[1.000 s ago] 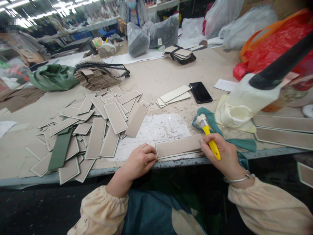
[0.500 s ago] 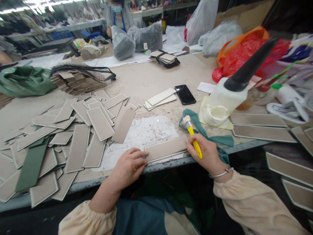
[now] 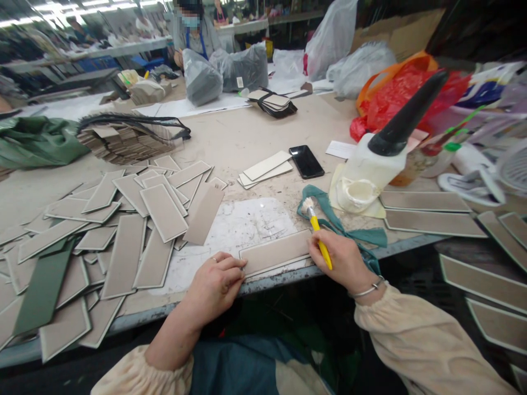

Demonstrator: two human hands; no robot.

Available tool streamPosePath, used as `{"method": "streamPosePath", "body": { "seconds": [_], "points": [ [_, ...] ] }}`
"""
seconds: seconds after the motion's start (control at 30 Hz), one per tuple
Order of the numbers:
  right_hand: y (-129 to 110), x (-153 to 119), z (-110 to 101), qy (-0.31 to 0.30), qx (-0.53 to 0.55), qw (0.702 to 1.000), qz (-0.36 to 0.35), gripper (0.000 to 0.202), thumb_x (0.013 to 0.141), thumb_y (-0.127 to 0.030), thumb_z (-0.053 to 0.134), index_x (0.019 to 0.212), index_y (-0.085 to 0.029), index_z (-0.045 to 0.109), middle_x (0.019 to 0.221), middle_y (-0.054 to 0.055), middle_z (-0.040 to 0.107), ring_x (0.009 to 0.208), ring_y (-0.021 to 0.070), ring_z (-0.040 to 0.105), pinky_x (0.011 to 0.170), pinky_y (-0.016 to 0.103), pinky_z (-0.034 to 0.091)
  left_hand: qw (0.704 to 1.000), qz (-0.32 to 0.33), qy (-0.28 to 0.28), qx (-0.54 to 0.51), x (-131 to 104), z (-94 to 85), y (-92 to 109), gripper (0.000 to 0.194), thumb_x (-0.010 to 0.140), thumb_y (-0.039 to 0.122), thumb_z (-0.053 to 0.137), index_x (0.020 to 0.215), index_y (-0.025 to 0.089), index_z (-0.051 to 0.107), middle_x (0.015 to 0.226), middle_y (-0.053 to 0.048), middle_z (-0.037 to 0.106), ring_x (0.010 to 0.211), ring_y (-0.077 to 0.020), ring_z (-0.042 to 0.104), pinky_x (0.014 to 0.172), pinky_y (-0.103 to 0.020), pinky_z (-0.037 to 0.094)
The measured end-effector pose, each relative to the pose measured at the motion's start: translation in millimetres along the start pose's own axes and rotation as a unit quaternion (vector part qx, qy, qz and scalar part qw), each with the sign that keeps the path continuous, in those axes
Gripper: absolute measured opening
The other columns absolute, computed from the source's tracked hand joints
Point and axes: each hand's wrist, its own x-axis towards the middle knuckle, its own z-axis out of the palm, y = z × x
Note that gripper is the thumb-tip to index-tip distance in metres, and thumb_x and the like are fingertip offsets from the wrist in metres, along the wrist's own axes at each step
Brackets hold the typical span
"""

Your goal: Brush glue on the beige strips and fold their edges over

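A long beige panel (image 3: 276, 253) with a pale border lies along the front edge of the table. At its left end, the fingers of my left hand (image 3: 218, 282) are closed on the panel's edge. My right hand (image 3: 342, 260) grips a paintbrush (image 3: 319, 237) by its yellow handle, bristles pointing up and away from me. Fingers of that same hand rest at the panel's right end. Behind the brush tip lies a crumpled teal cloth (image 3: 325, 198). A white glue bottle (image 3: 373, 167) with a black cone stands beyond the cloth, its side opening facing me.
Loose beige panels (image 3: 123, 255) are heaped on the left, with a green strip (image 3: 45, 288) among them. A black phone (image 3: 307, 162) lies beside cream strips (image 3: 265, 169). Bordered panels (image 3: 436, 222) lie at right. Plastic bags (image 3: 241, 67) and another person (image 3: 193, 35) are across the table.
The view has shifted slightly. Between my hands, the beige panel now lies more evenly within its pale border. Both hands keep their hold.
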Motion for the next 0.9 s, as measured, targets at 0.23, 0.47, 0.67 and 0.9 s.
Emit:
{"method": "streamPosePath", "body": {
  "seconds": [0.23,0.47,0.67,0.9],
  "points": [
    [-2.6,2.7,-3.5,0.014,-0.091,0.996,0.002,0.003,0.084,-0.019,0.053,0.081,-0.021,0.055,0.072,0.001,0.062,0.068,0.0155,0.06,0.063,0.026,0.041,1.0,0.01,-0.006,-0.005,2.9,-2.4,0.8,0.018,0.088,0.016,0.053,0.076,0.02,0.067,0.103,-0.003,0.071,0.091,-0.0195,0.058,0.078,-0.033,0.052],
    [-17.2,4.9,-10.6,0.046,-0.13,0.99,-0.01,0.008,0.087,-0.017,0.05,0.081,-0.02,0.055,0.072,0.004,0.058,0.072,0.0182,0.054,0.069,0.029,0.041,1.0,0.012,-0.005,-0.007,0.6,0.4,-2.4,0.021,0.089,0.016,0.051,0.079,0.021,0.068,0.103,-0.004,0.07,0.092,-0.0185,0.059,0.081,-0.032,0.052],
    [-24.5,6.6,-16.6,0.065,-0.126,0.99,0.01,0.006,0.086,-0.016,0.052,0.082,-0.019,0.055,0.073,0.004,0.056,0.073,0.0184,0.052,0.068,0.03,0.04,0.999,0.016,-0.034,0.001,-0.7,1.7,-5.9,0.022,0.089,0.016,0.048,0.079,0.021,0.067,0.105,-0.004,0.069,0.094,-0.0191,0.058,0.083,-0.033,0.052],
    [-10.1,2.0,-15.8,0.017,-0.069,0.997,0.004,0.008,0.082,-0.012,0.053,0.084,-0.02,0.053,0.076,0.002,0.06,0.076,0.0174,0.055,0.07,0.029,0.041,0.999,0.011,-0.045,-0.016,0.7,0.7,-7.6,0.022,0.09,0.015,0.047,0.081,0.022,0.066,0.106,-0.003,0.069,0.095,-0.0182,0.058,0.084,-0.032,0.051]
  ]
}}
